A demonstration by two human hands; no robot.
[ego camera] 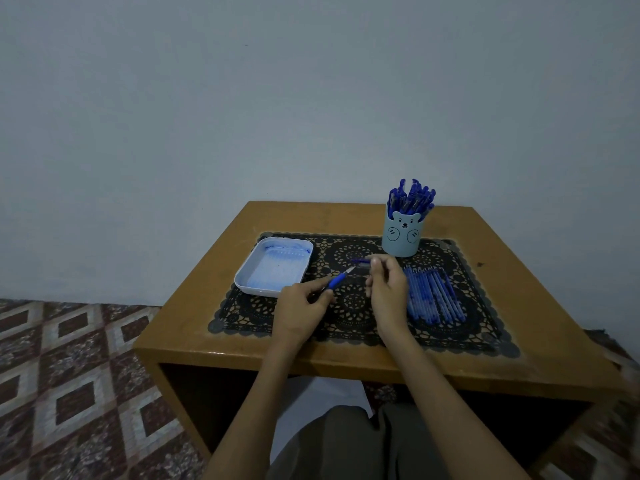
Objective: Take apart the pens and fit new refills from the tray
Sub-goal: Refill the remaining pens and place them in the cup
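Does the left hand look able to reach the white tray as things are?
Probably yes: the tray lies open just beyond the left hand, with nothing between them, though its fingers pinch a pen's blue grip section.

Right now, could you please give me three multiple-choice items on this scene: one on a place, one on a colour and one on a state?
1. Where on the mat does the bear cup stand?
A) far right B) near left C) centre
2. What colour are the pens in the cup?
A) red B) blue C) green
3. What do the left hand and right hand hold?
A) one whole pen together B) separate pen pieces, one each C) nothing
Answers: 1 A, the cup sits at the mat's far right edge. 2 B, blue tops stick out of it. 3 B, the left grips the tip piece and the right pinches the barrel piece.
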